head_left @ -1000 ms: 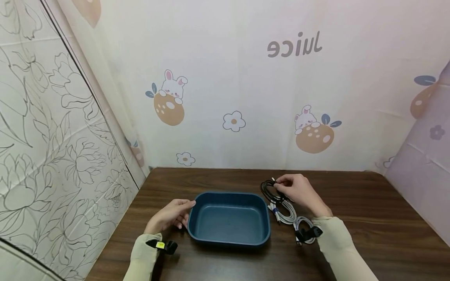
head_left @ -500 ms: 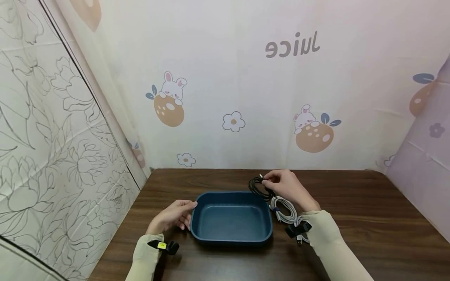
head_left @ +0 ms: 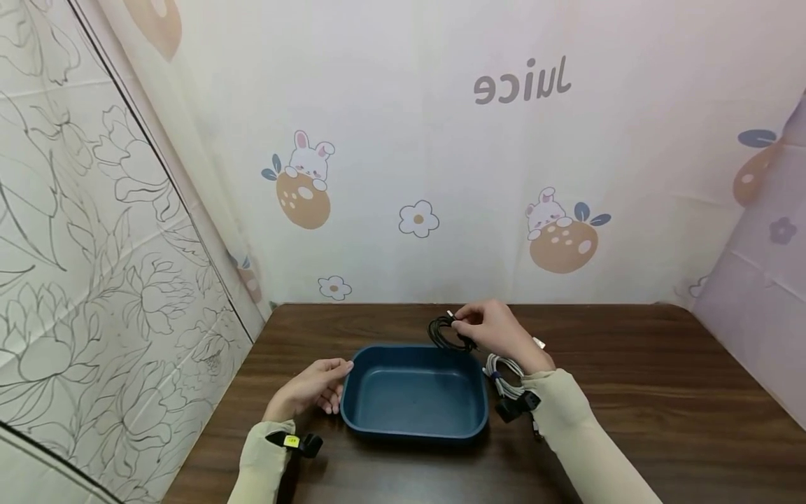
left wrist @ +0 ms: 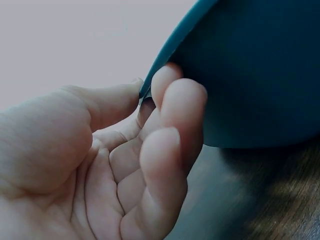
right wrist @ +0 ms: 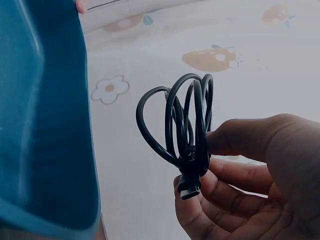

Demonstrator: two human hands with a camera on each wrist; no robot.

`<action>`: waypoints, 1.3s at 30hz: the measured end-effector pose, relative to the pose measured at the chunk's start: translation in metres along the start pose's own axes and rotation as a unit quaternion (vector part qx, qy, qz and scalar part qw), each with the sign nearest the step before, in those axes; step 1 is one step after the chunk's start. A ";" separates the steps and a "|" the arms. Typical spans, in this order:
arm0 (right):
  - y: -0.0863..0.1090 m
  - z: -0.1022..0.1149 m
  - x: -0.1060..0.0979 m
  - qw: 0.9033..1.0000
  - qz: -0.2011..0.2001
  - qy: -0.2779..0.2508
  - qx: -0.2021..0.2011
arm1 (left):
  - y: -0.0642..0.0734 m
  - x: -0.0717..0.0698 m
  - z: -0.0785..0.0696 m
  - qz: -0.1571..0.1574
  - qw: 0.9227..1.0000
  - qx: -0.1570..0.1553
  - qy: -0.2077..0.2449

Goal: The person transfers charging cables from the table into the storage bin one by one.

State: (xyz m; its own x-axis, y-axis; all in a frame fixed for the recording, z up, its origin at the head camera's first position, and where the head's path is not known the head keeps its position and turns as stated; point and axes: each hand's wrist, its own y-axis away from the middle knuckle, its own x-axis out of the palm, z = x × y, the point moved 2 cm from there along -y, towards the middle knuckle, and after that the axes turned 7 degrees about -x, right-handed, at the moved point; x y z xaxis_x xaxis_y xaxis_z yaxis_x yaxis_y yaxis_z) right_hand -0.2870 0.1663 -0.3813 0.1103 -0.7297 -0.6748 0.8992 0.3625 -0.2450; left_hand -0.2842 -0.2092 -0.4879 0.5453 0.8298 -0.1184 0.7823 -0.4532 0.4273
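A dark blue rectangular plastic basin (head_left: 415,435) rests on the table. At its left rim is my left hand (head_left: 307,388); the left wrist view shows thumb and fingers pinching the rim wall (left wrist: 162,55). My right hand (head_left: 494,329) pinches a coiled black charging cable (right wrist: 198,115) between thumb and fingers. The coil hangs above the basin's back right edge, apart from the rim in the right wrist view. Its metal-tipped connector (right wrist: 190,192) points down past the fingers there. Right of the basin lies a coiled grey cable (head_left: 504,386), partly hidden by my right wrist.
A white plug end (head_left: 538,343) shows behind my right wrist. Another cable end (head_left: 536,427) sticks out below the sleeve, the remainder hidden. The brown wooden table (head_left: 630,364) meets a printed curtain (head_left: 415,140) at the back, with more curtains at both sides.
My right hand has carried the black cable leftward, from beside the grey cables to over the basin's back right edge. The left hand keeps its grip on the rim.
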 end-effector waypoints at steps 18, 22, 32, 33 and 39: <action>-0.025 0.017 0.041 0.999 0.037 -0.010 -0.032 | 0.000 0.000 0.003 0.013 1.000 -0.005 -0.007; -0.029 0.019 0.050 0.998 0.046 -0.011 -0.036 | 0.000 -0.001 0.003 0.010 1.000 -0.008 -0.011; -0.031 0.019 0.065 0.995 0.073 -0.021 -0.058 | -0.001 0.000 0.005 0.026 0.999 -0.015 -0.019; -0.032 0.019 0.066 0.995 0.073 -0.022 -0.059 | -0.001 -0.001 0.005 0.026 0.999 -0.014 -0.018; -0.035 0.020 0.072 0.995 0.070 -0.017 -0.065 | -0.001 -0.001 0.003 0.030 0.999 -0.004 -0.023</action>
State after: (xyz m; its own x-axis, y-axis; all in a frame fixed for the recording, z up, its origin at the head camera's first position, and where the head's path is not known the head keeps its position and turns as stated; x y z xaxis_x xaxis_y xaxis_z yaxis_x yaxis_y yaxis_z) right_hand -0.3021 0.0897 -0.4073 0.2477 -0.6848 -0.6853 0.8121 0.5325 -0.2386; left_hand -0.2848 -0.2109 -0.4909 0.6041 0.7856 -0.1337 0.7461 -0.4986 0.4413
